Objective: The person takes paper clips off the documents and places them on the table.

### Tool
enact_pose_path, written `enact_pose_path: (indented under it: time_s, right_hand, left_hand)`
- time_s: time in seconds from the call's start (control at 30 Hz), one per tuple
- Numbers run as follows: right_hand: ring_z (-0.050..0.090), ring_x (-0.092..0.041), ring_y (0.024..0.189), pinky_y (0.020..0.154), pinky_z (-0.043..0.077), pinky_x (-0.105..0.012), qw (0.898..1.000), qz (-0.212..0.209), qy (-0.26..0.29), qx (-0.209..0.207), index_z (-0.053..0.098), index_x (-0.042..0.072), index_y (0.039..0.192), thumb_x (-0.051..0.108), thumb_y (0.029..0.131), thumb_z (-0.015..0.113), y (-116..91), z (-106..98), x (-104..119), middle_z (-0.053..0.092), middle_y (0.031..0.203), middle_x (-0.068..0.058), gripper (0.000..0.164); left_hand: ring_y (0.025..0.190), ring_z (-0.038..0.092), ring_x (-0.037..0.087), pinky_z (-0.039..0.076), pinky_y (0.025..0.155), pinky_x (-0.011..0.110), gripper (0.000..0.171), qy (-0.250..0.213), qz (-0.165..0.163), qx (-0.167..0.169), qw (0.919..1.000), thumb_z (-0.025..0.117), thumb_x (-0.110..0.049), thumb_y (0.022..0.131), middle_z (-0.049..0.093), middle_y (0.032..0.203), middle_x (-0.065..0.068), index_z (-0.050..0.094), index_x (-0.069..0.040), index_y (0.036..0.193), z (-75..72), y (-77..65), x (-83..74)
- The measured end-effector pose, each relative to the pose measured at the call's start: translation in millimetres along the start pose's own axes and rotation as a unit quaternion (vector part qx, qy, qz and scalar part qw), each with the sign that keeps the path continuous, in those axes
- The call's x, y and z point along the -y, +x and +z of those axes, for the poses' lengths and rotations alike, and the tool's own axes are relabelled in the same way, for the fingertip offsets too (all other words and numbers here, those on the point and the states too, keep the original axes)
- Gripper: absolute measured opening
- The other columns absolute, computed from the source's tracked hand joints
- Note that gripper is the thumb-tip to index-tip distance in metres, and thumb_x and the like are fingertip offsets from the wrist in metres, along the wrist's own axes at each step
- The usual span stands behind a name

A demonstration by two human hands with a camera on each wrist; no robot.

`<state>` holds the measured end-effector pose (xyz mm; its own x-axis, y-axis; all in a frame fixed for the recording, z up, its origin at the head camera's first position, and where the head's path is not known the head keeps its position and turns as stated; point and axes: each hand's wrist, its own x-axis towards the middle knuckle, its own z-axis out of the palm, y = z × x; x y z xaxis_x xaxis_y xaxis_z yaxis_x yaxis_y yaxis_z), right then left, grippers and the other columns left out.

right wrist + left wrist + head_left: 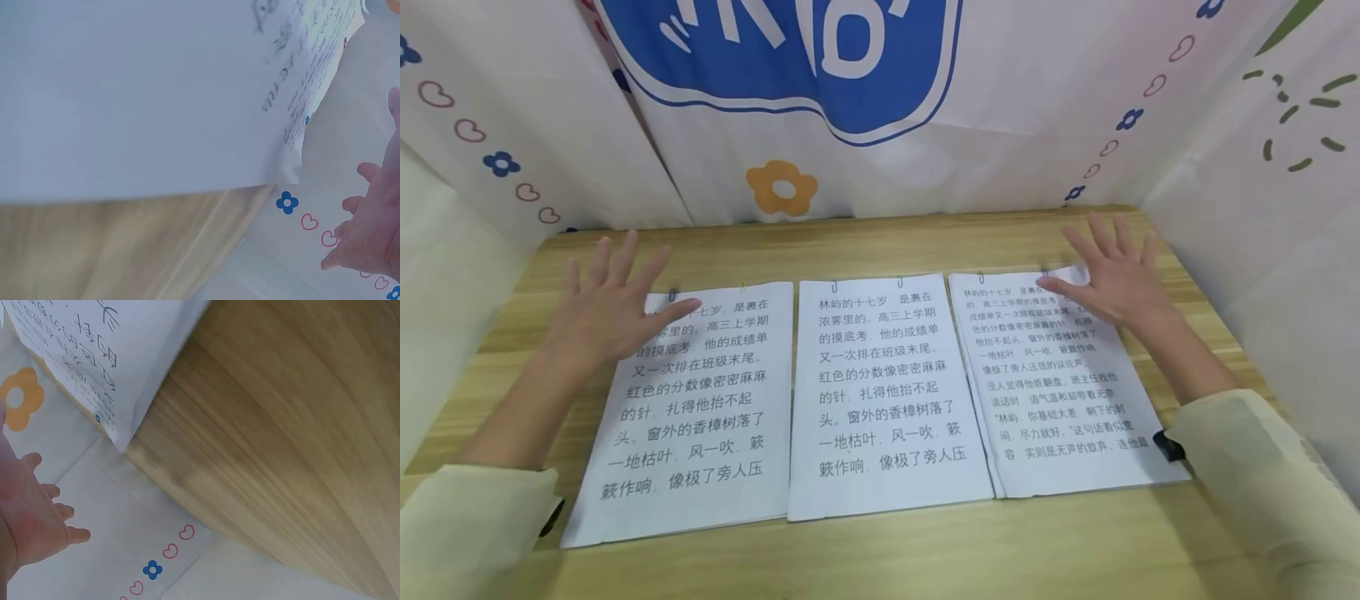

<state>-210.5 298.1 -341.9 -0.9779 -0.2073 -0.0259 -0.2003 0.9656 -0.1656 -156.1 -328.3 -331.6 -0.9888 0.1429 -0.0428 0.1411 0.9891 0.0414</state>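
Note:
Three sets of printed sheets lie side by side on a wooden table. Over the top left corner of the left set (700, 425) is my left hand (613, 308), fingers spread and holding nothing. My right hand (1116, 279), likewise spread and bare, overlaps the top right corner of the right set (1060, 417). Between them lies the middle set (883, 400), with two paper clips on its top edge, one a blue clip (833, 286). A red clip (981, 277) sits on the right set. In the wrist views, the left hand (34, 512) and right hand (375, 219) appear beyond the paper.
The wooden table (880, 550) shows in front of the sheets and as a strip behind them. A white cloth (1022, 158) with blue print and an orange flower (781, 188) hangs at the back. White sheeting (1285, 250) also closes both sides.

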Motion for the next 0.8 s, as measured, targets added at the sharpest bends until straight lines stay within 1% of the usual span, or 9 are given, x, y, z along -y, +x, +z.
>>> enact_pose_path:
  time_s: [0.23, 0.33, 0.53, 0.67, 0.8]
  right_hand:
    - [-0.026, -0.035, 0.154, 0.114, -0.019, -0.072, 1.000, -0.011, 0.006, -0.004, 0.012, 0.019, 0.167, 0.083, 0.093, 0.038, 6, 0, 12, -0.014, 0.171, -0.009, 0.101]
    - [-0.025, -0.035, 0.154, 0.114, -0.020, -0.070, 1.000, -0.020, 0.007, -0.003, 0.012, 0.019, 0.168, 0.082, 0.093, 0.040, 8, 1, 17, -0.015, 0.172, -0.008, 0.101]
    - [-0.022, -0.035, 0.155, 0.116, -0.017, -0.070, 0.999, -0.044, 0.008, -0.007, 0.017, 0.017, 0.167, 0.080, 0.094, 0.043, 10, 4, 28, -0.011, 0.173, -0.011, 0.100]
    - [-0.017, -0.037, 0.157, 0.118, -0.013, -0.070, 0.998, -0.063, 0.013, -0.004, 0.019, 0.017, 0.167, 0.078, 0.094, 0.044, 12, 7, 38, -0.006, 0.173, -0.013, 0.098]
    - [-0.008, -0.040, 0.158, 0.120, -0.007, -0.071, 0.997, -0.079, 0.021, -0.001, 0.020, 0.018, 0.166, 0.076, 0.095, 0.046, 16, 10, 50, 0.001, 0.173, -0.016, 0.096]
  left_hand:
    - [0.152, -0.022, 0.046, -0.014, 0.115, 0.074, 0.093, -0.010, 0.002, 0.003, 0.9999, 0.030, -0.076, 0.100, -0.022, 0.168, 0.018, 0.006, -0.015, 0.167, 0.6, 6.3, -5.6]
    - [0.152, -0.024, 0.045, -0.015, 0.115, 0.074, 0.093, -0.017, 0.000, 0.007, 0.9998, 0.029, -0.076, 0.100, -0.023, 0.167, 0.018, 0.006, -0.015, 0.167, 1.1, 9.5, -6.0]
    - [0.152, -0.023, 0.046, -0.015, 0.115, 0.073, 0.093, -0.022, 0.004, 0.018, 0.9996, 0.030, -0.075, 0.101, -0.022, 0.167, 0.019, 0.002, -0.016, 0.167, 4.5, 12.4, -5.4]
    - [0.152, -0.018, 0.050, -0.013, 0.114, 0.075, 0.094, -0.033, 0.006, 0.032, 0.9989, 0.035, -0.073, 0.101, -0.018, 0.168, 0.023, 0.004, -0.012, 0.167, 5.2, 13.0, -4.8]
    - [0.152, -0.013, 0.053, -0.010, 0.114, 0.076, 0.095, -0.044, 0.012, 0.045, 0.9979, 0.038, -0.071, 0.102, -0.010, 0.168, 0.028, 0.008, -0.008, 0.166, 6.5, 14.7, -5.7]
